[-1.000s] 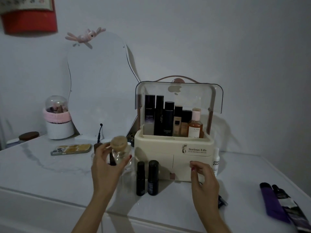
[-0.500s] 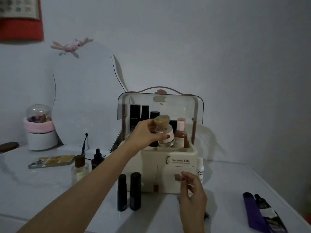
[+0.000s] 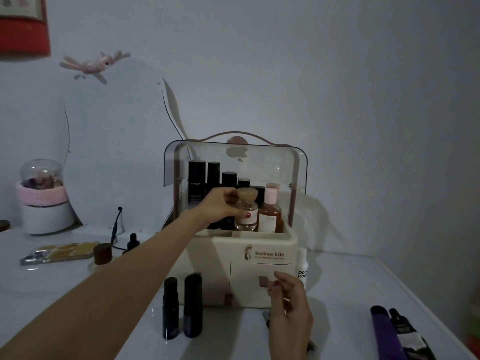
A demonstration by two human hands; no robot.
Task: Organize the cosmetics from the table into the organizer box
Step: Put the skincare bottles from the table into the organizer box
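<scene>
The cream organizer box [image 3: 233, 258] stands on the white counter [image 3: 350, 294] with its clear lid [image 3: 272, 162] swung up. Of the two hands, the left hand [image 3: 220, 206] reaches into the box's open top compartment, thumb and fingers curled round a clear perfume bottle [image 3: 246, 216] with a tan rounded cap; the bottle is upright at the front of that compartment, its base at or just below the rim, though whether it rests on the floor of the compartment cannot be told. Just right of it inside the box stands an amber bottle [image 3: 270, 216] with a pink cap, and behind both a row of dark bottles [image 3: 213, 178] lines the back. The right hand [image 3: 291, 307] hovers at the box's lower front by a small drawer tab [image 3: 263, 281], fingers loosely curled and gripping nothing. In front of the box, toward its left corner, two black tubes [image 3: 181, 305] stand upright side by side. A white bottle [image 3: 302, 268] sits against the box's right side. Left of the box lie a phone [image 3: 59, 252], a brown-capped jar [image 3: 102, 254] and a dark dropper bottle [image 3: 133, 241]. Well right of the box, purple and black tubes [image 3: 397, 333] lie flat
</scene>
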